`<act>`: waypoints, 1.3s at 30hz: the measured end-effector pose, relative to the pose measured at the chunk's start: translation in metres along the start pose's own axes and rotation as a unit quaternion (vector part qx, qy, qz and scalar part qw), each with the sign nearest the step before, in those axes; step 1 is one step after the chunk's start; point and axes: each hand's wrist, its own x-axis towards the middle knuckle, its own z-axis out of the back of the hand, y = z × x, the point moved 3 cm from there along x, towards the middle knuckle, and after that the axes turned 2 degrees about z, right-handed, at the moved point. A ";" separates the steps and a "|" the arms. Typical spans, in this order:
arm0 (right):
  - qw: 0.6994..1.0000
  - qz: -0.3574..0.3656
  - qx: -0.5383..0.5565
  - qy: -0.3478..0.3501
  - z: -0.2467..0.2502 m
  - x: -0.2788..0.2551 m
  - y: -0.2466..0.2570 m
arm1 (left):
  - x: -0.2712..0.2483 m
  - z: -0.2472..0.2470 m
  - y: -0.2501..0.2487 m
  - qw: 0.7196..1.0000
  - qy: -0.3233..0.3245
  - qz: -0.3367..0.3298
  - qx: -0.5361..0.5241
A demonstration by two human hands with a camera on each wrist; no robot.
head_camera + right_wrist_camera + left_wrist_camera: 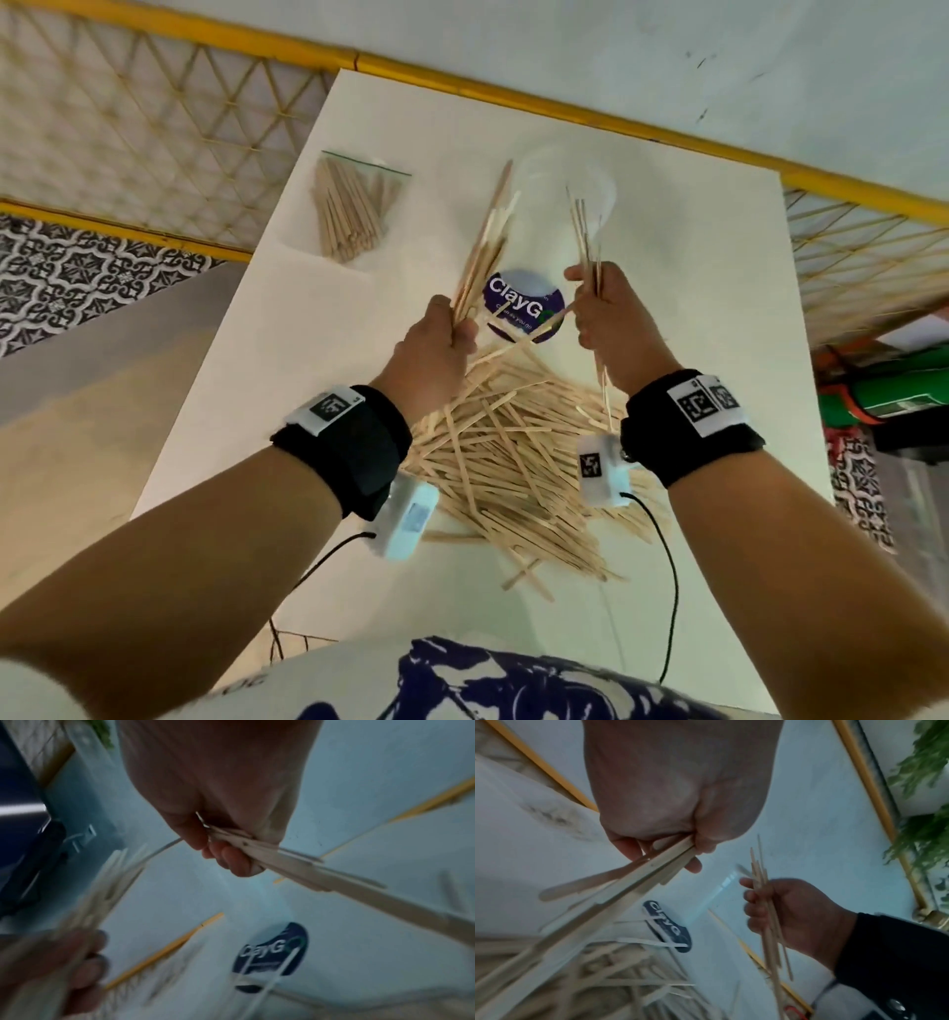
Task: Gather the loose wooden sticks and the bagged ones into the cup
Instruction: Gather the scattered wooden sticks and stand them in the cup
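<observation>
Both hands, left and right, gripped bunches of sticks above the loose pile; squaring their ends would ease dropping them into the clear cup.

left hand gripping sticks, right hand likewise

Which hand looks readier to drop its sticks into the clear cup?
Probably the right hand: its sticks already stand before the clear cup. The left hand holds its bundle tilted beside the cup.
</observation>
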 end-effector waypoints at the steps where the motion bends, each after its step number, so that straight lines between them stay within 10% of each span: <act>1: 0.998 -0.012 0.056 -0.001 -0.007 -0.004 0.007 | 0.000 -0.007 -0.008 1.000 0.004 -0.003 -0.010; 14: 0.987 -0.044 0.123 -0.092 -0.040 -0.004 0.009 | 0.004 -0.050 -0.025 0.995 0.054 -0.080 -0.013; 20: 0.965 0.044 0.207 -0.155 0.005 0.007 0.054 | 0.008 -0.015 0.002 0.984 -0.062 0.030 -0.162; 29: 0.937 0.081 0.315 -0.124 -0.015 0.009 0.096 | 0.014 -0.027 -0.013 0.757 0.036 0.283 -0.588; 39: 0.971 -0.013 0.205 -0.120 -0.066 -0.008 0.045 | 0.003 -0.045 -0.002 0.723 0.023 0.368 -0.584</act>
